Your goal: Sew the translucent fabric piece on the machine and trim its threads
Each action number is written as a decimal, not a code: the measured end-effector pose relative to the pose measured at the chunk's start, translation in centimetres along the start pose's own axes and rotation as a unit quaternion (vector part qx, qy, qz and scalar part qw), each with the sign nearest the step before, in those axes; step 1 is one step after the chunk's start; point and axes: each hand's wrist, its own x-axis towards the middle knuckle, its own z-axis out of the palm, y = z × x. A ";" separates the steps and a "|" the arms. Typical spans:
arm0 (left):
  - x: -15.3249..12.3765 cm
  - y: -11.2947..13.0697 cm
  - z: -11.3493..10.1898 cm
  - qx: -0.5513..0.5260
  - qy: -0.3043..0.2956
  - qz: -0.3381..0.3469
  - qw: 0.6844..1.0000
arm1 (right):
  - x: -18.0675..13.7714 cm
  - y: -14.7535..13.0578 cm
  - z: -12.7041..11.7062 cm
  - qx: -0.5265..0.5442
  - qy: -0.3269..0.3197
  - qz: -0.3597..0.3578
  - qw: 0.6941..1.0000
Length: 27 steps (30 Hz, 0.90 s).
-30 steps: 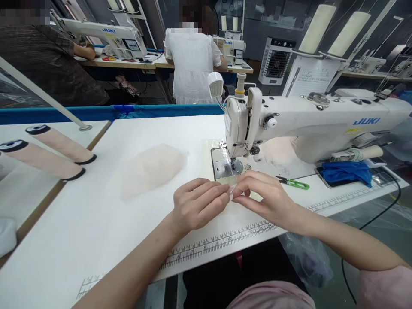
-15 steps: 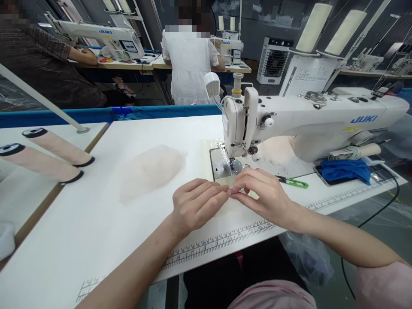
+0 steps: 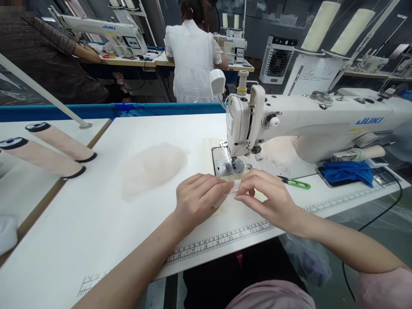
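a small sheer pale piece of fabric sits pinched between both hands, just in front of the metal needle plate of the white juki sewing machine, near the front edge of the white worktop. the left hand has its fingers closed together on the piece's left end; the right hand clamps the right end with its fingers drawn together, so the fabric spans the short gap between the two sets of fingertips, partly hidden by them. green-handled thread snips lie just right of the right hand. a heap of pale pink sheer fabric rests well apart to the left, toward the worktop's middle. a printed ruler strip runs along the front edge.
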 end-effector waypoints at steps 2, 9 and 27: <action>0.1 0.0 -0.1 -0.004 0.005 0.000 1.000 | 0.0 0.0 -0.5 0.019 0.011 0.014 1.000; 0.4 0.2 -0.1 -0.008 0.039 -0.032 0.999 | -3.9 3.4 -5.3 -0.220 -0.020 0.072 0.973; 1.2 0.0 -0.6 0.048 0.051 0.123 0.990 | -11.5 6.8 -9.3 -0.586 -0.221 0.157 0.764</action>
